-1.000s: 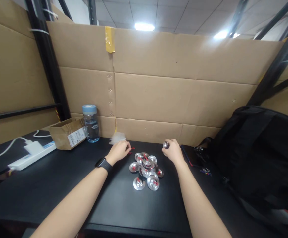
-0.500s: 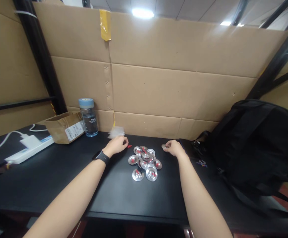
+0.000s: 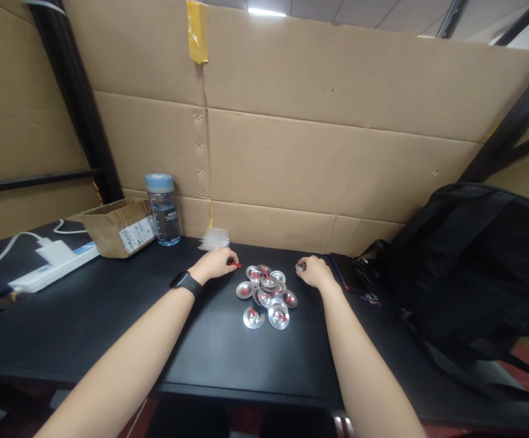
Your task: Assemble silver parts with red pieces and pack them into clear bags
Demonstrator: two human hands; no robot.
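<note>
A pile of silver finger cymbals [image 3: 254, 317] with red loops lies on the black table between my hands. My left hand [image 3: 216, 263], with a dark watch on the wrist, is at the left of the pile. Its curled thumb and fingers close on a small red loop [image 3: 236, 264] at the fingertips. To the right of the pile, my right hand [image 3: 315, 271] rests low over the table with fingers bent. A small silver finger cymbal [image 3: 300, 266] sticks out from its fingertips, mostly covered by them.
At the back left stand a water bottle [image 3: 164, 210], a cardboard box [image 3: 118, 228] and a white power strip [image 3: 55, 267]. Clear plastic bags [image 3: 214, 238] lie behind my left hand. A black backpack [image 3: 469, 274], keys [image 3: 371, 298] and a dark flat item [image 3: 343, 272] are on the right.
My left fingertips have come onto the red loop that lay just beside them. My right hand keeps its grip, slightly shifted left. The view has tilted down a little.
</note>
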